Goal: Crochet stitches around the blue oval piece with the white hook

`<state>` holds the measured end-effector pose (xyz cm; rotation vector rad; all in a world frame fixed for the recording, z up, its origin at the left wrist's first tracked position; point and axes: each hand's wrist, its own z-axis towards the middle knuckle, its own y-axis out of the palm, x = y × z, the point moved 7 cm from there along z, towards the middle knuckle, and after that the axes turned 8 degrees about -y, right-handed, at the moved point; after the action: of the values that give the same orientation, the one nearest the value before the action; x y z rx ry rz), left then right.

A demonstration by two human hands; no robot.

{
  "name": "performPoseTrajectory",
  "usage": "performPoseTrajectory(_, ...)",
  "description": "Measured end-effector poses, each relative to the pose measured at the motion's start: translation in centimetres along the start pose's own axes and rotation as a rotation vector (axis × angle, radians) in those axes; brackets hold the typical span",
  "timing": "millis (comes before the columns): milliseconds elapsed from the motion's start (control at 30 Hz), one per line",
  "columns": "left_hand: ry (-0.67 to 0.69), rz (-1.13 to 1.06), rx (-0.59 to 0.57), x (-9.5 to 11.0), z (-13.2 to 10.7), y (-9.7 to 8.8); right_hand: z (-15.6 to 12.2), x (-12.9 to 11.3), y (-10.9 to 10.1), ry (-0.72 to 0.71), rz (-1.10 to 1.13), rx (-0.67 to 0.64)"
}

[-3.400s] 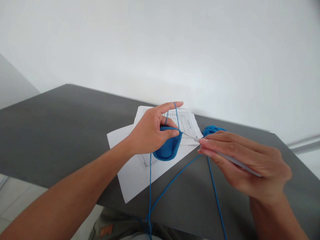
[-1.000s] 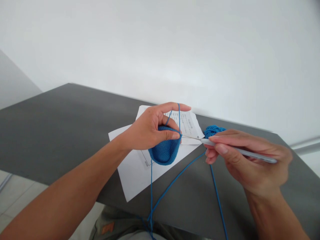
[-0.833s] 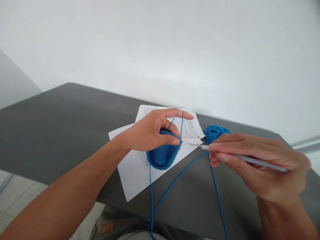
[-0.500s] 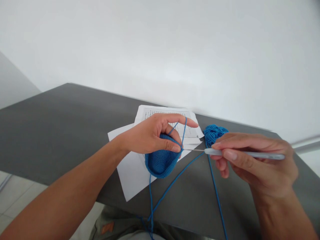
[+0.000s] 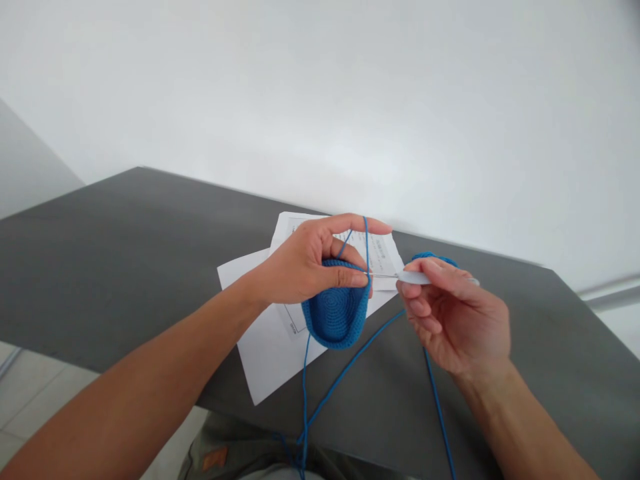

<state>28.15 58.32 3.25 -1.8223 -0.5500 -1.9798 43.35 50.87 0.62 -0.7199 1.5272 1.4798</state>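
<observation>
My left hand pinches a round blue crocheted piece between thumb and fingers, above the table. Blue yarn runs up over my stretched forefinger. My right hand is closed on a pale grey crochet hook, palm turned up; the hook's thin metal tip reaches the top edge of the crocheted piece by my left thumb. A blue yarn ball lies just behind my right hand, mostly hidden by it.
White printed paper sheets lie on the dark grey table under my hands. Strands of blue yarn trail across the table toward my lap. A white wall stands behind the table's far edge.
My right hand has come closer to the left and rolled palm up, bringing the hook's tip to the piece's edge. The left hand lifted slightly with the crocheted piece.
</observation>
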Motion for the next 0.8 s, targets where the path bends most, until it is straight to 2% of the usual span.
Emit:
performPoseTrajectory(167,0.069,0.018,0.160,-0.15,0.01,-0.46,-0.27,0.13,0.78,-0.123,0.010,0.066)
performPoseTrajectory(367,0.119,0.049,0.301,0.06,-0.44,-0.38,-0.33,-0.02,0.73,-0.152,0.007,0.097)
performPoseTrajectory(533,0.093,0.059,0.399,0.26,-0.59,-0.36,-0.31,-0.03,0.77,-0.176,0.010,0.113)
performPoseTrajectory(800,0.075,0.045,0.450,0.43,-0.74,-0.17,-0.31,0.06,0.87,-0.173,-0.019,0.107)
